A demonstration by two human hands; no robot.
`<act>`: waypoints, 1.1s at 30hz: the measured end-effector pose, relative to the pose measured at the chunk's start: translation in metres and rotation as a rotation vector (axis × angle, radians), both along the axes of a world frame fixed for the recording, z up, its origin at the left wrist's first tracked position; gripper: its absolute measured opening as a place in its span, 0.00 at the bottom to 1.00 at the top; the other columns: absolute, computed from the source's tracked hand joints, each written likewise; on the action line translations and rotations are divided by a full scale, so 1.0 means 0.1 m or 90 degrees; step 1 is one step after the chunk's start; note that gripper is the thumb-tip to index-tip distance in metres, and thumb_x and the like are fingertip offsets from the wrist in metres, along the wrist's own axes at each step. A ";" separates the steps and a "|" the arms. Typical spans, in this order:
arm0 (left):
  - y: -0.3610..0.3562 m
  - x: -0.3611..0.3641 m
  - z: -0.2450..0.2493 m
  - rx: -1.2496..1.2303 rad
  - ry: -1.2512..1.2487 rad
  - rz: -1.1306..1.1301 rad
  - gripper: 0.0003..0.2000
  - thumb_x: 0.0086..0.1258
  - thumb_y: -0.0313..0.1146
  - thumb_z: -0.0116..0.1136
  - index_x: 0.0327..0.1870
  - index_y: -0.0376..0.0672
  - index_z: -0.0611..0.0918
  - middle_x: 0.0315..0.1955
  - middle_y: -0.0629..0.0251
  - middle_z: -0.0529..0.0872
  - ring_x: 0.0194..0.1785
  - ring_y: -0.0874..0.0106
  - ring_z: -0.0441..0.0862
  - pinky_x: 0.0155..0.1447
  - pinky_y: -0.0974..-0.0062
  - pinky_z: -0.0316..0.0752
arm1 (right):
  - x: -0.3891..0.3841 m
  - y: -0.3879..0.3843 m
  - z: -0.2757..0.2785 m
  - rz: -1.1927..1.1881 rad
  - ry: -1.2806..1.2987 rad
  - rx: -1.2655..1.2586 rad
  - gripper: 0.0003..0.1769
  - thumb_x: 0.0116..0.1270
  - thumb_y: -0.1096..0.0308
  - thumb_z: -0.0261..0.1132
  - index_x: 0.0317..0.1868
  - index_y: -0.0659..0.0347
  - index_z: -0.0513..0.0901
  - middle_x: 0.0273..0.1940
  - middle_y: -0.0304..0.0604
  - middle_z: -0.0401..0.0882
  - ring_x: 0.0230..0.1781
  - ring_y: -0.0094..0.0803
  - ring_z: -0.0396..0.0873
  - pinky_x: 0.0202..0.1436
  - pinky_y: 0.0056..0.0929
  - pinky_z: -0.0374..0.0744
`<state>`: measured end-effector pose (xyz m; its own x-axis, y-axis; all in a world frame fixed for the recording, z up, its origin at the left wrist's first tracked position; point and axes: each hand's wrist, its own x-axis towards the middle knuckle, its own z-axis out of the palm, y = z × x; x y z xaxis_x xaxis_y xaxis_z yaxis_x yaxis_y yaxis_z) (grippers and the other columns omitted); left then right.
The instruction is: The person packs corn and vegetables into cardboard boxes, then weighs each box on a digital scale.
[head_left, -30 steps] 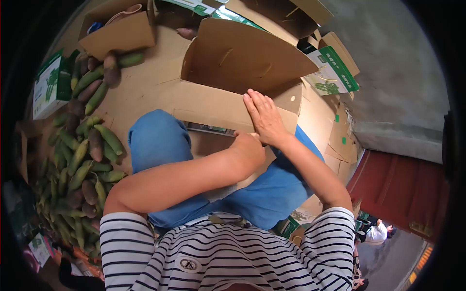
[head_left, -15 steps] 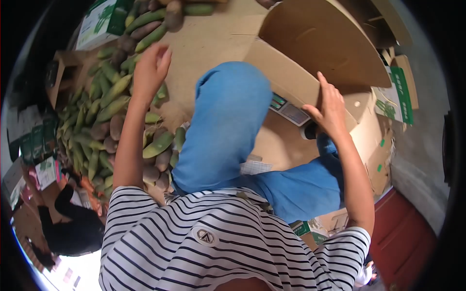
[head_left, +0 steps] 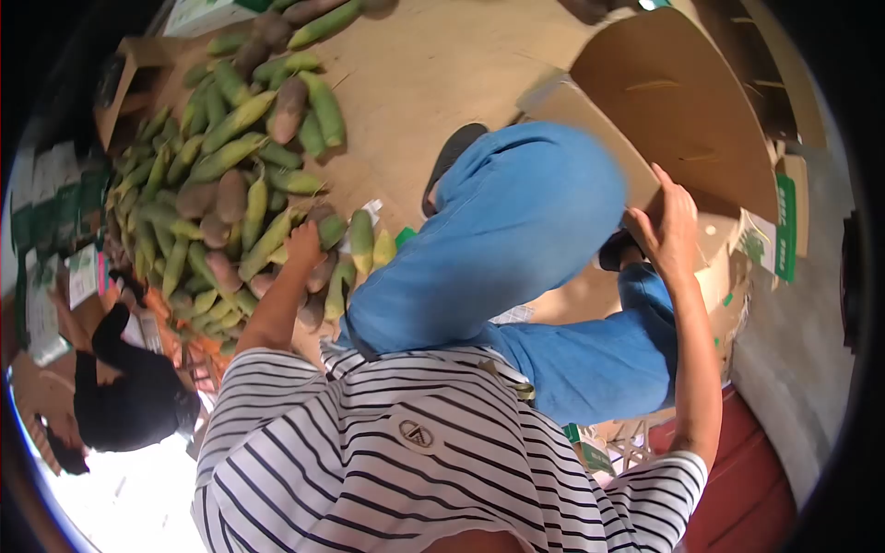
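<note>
Landmark: open carton (head_left: 668, 120), its tall far wall standing upright. Heap of green and brown radishes (head_left: 230, 195) lies left of the carton, well apart from it, on flat cardboard (head_left: 415, 64). Left hand (head_left: 303, 247) is at the heap's carton-facing side, fingers curled down among the radishes; cannot tell whether its grip is closed on one. Right hand (head_left: 671, 226) touches the carton's near wall toward its right end; grip spread, thumb apart from fingers; cannot tell whether it pinches the wall. Bent blue-trousered leg (head_left: 516, 230) stands between heap and carton, covering part of the near wall. Green-and-white printed box (head_left: 785, 226) sits just right of the carton.
</note>
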<state>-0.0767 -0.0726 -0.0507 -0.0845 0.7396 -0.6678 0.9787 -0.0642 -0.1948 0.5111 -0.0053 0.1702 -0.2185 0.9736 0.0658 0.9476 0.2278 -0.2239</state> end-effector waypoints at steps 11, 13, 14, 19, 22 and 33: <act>0.97 1.39 1.31 0.304 -0.699 0.220 0.28 0.52 0.33 0.71 0.54 0.36 0.74 0.47 0.56 0.81 0.51 0.62 0.79 0.55 0.70 0.73 | 0.09 -0.01 0.00 -0.038 0.061 -0.007 0.29 0.53 0.68 0.70 0.56 0.58 0.71 0.46 0.47 0.75 0.47 0.45 0.73 0.52 0.40 0.72; 1.32 1.98 2.06 0.396 -0.844 0.167 0.31 0.53 0.30 0.69 0.59 0.34 0.71 0.51 0.56 0.78 0.53 0.65 0.78 0.57 0.67 0.73 | 0.08 0.00 -0.02 -0.056 0.048 -0.002 0.24 0.54 0.68 0.69 0.51 0.58 0.72 0.44 0.45 0.75 0.46 0.44 0.74 0.48 0.39 0.75; 1.47 2.15 2.23 0.412 -0.918 0.160 0.30 0.54 0.28 0.68 0.59 0.32 0.70 0.53 0.55 0.77 0.55 0.63 0.77 0.60 0.63 0.72 | 0.09 0.00 -0.04 -0.060 0.044 -0.008 0.22 0.54 0.68 0.69 0.50 0.58 0.72 0.43 0.44 0.75 0.45 0.43 0.74 0.47 0.39 0.75; 2.09 3.58 2.99 0.399 -1.115 -0.193 0.26 0.53 0.28 0.69 0.55 0.35 0.75 0.50 0.60 0.81 0.51 0.71 0.79 0.54 0.72 0.75 | 0.14 0.04 -0.09 -0.040 0.042 -0.064 0.18 0.55 0.73 0.66 0.47 0.58 0.73 0.42 0.44 0.75 0.44 0.44 0.74 0.44 0.40 0.75; 2.25 4.31 2.85 0.348 -1.062 -0.377 0.29 0.46 0.38 0.71 0.50 0.36 0.76 0.43 0.50 0.81 0.47 0.53 0.78 0.53 0.63 0.73 | 0.18 -0.05 -0.11 -0.015 0.059 -0.007 0.17 0.55 0.75 0.65 0.45 0.58 0.72 0.39 0.46 0.74 0.42 0.45 0.74 0.44 0.42 0.74; 2.35 4.38 2.15 0.250 -0.846 -0.502 0.26 0.62 0.41 0.63 0.60 0.39 0.74 0.54 0.50 0.78 0.58 0.56 0.76 0.61 0.64 0.71 | 0.20 0.01 -0.04 -0.015 0.069 -0.057 0.19 0.54 0.74 0.67 0.46 0.60 0.73 0.42 0.48 0.75 0.45 0.48 0.74 0.48 0.42 0.74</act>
